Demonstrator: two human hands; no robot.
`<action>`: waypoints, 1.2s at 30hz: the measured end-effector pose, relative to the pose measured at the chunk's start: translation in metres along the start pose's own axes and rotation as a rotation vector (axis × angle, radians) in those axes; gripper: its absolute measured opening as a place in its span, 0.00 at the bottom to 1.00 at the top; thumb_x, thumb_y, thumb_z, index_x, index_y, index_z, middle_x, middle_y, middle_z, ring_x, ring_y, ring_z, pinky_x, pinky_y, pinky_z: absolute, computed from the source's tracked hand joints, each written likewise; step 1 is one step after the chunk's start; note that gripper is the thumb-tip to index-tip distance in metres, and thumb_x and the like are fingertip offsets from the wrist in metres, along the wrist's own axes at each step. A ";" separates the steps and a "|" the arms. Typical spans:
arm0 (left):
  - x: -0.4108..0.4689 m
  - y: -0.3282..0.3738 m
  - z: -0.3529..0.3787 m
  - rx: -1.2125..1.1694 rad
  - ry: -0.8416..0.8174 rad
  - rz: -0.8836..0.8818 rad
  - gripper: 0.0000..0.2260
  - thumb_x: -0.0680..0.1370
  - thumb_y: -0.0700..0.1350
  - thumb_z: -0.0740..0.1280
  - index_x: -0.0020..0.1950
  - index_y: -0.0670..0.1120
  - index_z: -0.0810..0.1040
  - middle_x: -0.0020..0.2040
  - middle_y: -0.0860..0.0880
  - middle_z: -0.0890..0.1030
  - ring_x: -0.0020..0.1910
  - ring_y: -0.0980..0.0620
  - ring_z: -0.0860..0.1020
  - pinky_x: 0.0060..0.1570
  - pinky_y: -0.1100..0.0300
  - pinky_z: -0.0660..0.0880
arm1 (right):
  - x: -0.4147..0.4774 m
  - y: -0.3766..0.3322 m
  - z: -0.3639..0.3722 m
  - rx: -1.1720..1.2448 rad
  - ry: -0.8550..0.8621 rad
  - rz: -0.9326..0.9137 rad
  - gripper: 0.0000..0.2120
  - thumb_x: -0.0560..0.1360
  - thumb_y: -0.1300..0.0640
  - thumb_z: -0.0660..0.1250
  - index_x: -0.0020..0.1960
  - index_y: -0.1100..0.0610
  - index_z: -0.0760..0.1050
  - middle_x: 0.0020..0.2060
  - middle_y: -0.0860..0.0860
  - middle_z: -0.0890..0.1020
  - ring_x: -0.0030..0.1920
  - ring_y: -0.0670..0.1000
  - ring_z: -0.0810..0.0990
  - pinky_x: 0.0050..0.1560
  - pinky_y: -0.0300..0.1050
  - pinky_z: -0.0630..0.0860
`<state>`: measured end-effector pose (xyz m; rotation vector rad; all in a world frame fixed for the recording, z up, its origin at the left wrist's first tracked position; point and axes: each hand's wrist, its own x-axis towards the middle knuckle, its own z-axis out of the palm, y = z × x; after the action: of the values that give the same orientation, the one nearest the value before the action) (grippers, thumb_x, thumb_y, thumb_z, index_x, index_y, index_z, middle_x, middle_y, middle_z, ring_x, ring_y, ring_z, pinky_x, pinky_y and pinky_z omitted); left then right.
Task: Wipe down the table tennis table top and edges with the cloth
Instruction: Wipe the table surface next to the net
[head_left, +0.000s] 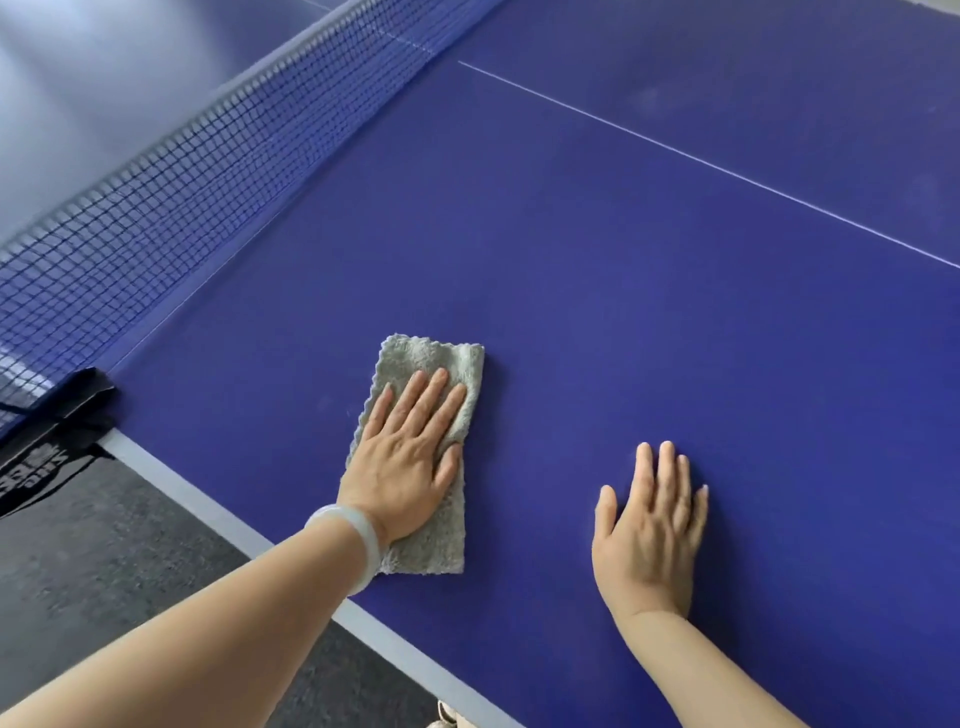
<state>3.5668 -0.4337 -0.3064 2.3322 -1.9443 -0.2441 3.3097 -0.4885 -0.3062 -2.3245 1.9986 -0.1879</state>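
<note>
Two flat hands on the blue desk (675, 322), one of them on a grey cloth (434, 364).

The left hand (402, 462) lies flat on the fluffy cloth with its fingers straight and close together. It presses down and does not grab the cloth. The cloth is folded into a long shape and lies on the desk top, near the pale edge strip (208, 506) and not far from the net (156, 208). A pale bracelet (348, 540) sits on the left wrist. The right hand (649, 540) is to the side of the cloth, apart from it. It rests flat on the bare blue top with its fingers straight and holds nothing. A thin white line (727, 171) runs across the desk farther away. The net ends at a black clamp (78, 395) on the desk's side. Dark grey floor (78, 571) shows below the edge.
</note>
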 end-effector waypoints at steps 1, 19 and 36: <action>-0.001 0.000 0.000 0.004 -0.006 -0.001 0.27 0.82 0.57 0.48 0.81 0.55 0.50 0.81 0.55 0.50 0.80 0.53 0.45 0.77 0.46 0.49 | 0.000 -0.001 -0.001 0.002 -0.005 0.003 0.32 0.80 0.45 0.47 0.77 0.62 0.62 0.77 0.61 0.63 0.77 0.62 0.61 0.76 0.64 0.55; -0.001 0.008 -0.010 0.003 -0.033 -0.054 0.27 0.82 0.55 0.49 0.81 0.54 0.49 0.81 0.54 0.47 0.80 0.52 0.42 0.77 0.46 0.47 | 0.089 -0.106 0.009 0.072 -0.178 -0.091 0.30 0.84 0.53 0.53 0.80 0.63 0.49 0.80 0.61 0.49 0.80 0.59 0.46 0.79 0.58 0.41; 0.007 -0.058 -0.015 -0.064 0.071 -0.482 0.28 0.82 0.54 0.48 0.81 0.53 0.44 0.81 0.53 0.43 0.79 0.51 0.38 0.77 0.47 0.41 | 0.083 -0.104 0.019 -0.032 -0.117 -0.310 0.35 0.79 0.45 0.44 0.77 0.67 0.59 0.77 0.62 0.61 0.78 0.61 0.57 0.76 0.69 0.51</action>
<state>3.6270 -0.4309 -0.3022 2.6873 -1.2967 -0.2473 3.4262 -0.5549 -0.3071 -2.5879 1.5931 -0.0342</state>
